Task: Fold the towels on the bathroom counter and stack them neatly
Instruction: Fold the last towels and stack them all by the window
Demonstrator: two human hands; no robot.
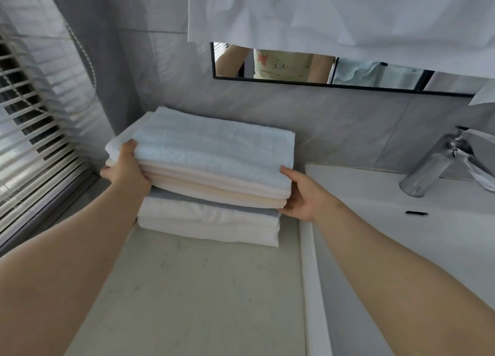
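Observation:
A stack of several folded towels stands at the back of the pale counter [203, 288], against the tiled wall. A light blue towel [211, 147] lies on top, cream towels [214, 187] under it, then a thin grey towel [257, 211] and thick white towels [209, 224] at the bottom. My left hand [128, 168] grips the left end of the upper towels, thumb on the blue one. My right hand [300, 195] grips their right end, fingers under the cream layer. The upper part sits skewed to the right over the white towels.
A white sink basin [401, 222] with a chrome tap [439, 165] lies to the right of the counter. Slatted window blinds [32, 147] run along the left. A mirror [294, 66] hangs above, partly covered by a white cloth [321, 13].

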